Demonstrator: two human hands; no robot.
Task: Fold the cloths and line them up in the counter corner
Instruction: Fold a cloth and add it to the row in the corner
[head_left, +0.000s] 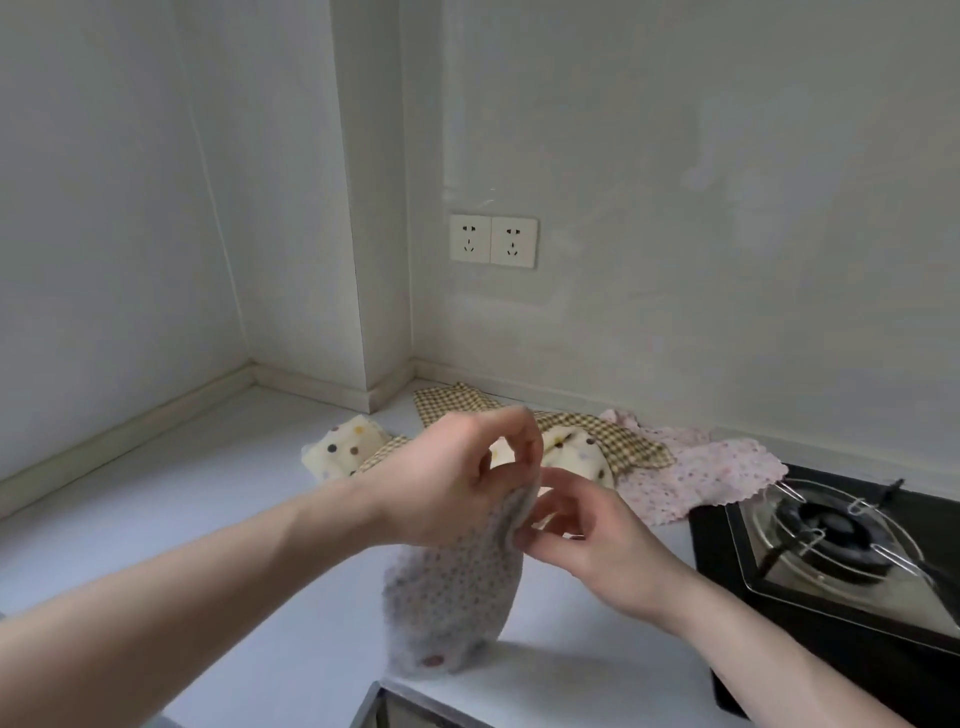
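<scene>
A grey cloth with small dark dots (452, 597) hangs above the counter, its lower end near the front edge. My left hand (452, 478) pinches its top edge between thumb and fingers. My right hand (582, 530) pinches the same top edge just to the right. Behind them, on the white counter (208, 519), lies a loose heap: a cream cloth with coloured dots (345, 447), a brown checked cloth (618, 441) and a pink flowered cloth (711, 473).
A black gas stove (831, 540) with a wire pan support fills the right side; the pink cloth's edge overlaps it. Two wall sockets (493, 241) sit above the corner, beside a wall column (374, 312). The counter's front edge (379, 691) is near the hanging cloth.
</scene>
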